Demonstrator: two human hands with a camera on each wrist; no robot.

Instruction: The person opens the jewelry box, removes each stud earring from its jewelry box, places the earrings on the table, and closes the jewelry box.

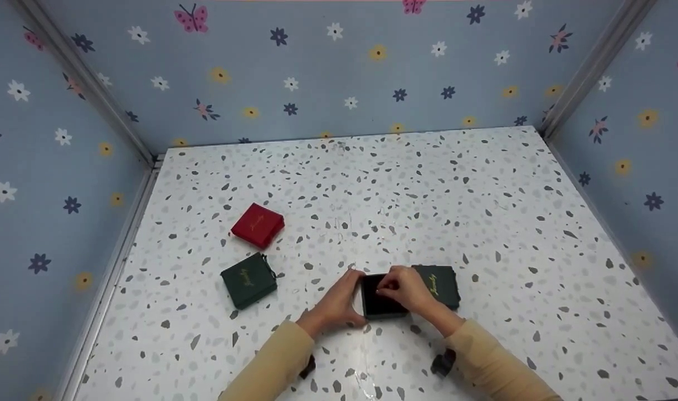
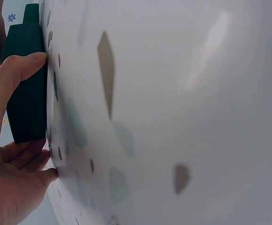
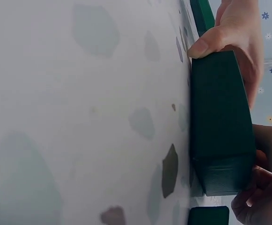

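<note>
An open dark green box [image 1: 384, 315] with a black inside stands in front of me. My left hand [image 1: 339, 301] holds it at its left side, thumb along the near wall and fingers toward the far corner. In the left wrist view, the thumb [image 2: 25, 65] presses on the green wall. My right hand [image 1: 408, 288] is over the box's opening, fingers curled and thumb and forefinger tips together above the black inside. I cannot tell whether something is between those tips. A green piece with gold lettering [image 1: 439, 285] lies just right of the box, partly behind the right hand.
To the left lie a green box with gold lettering [image 1: 249, 281] and, behind it, a red box with gold lettering [image 1: 258, 225]. The white speckled table [image 1: 339, 184] meets flower-patterned walls [image 1: 339, 67] at the back and sides. Dark wrist cameras hang under both sleeves.
</note>
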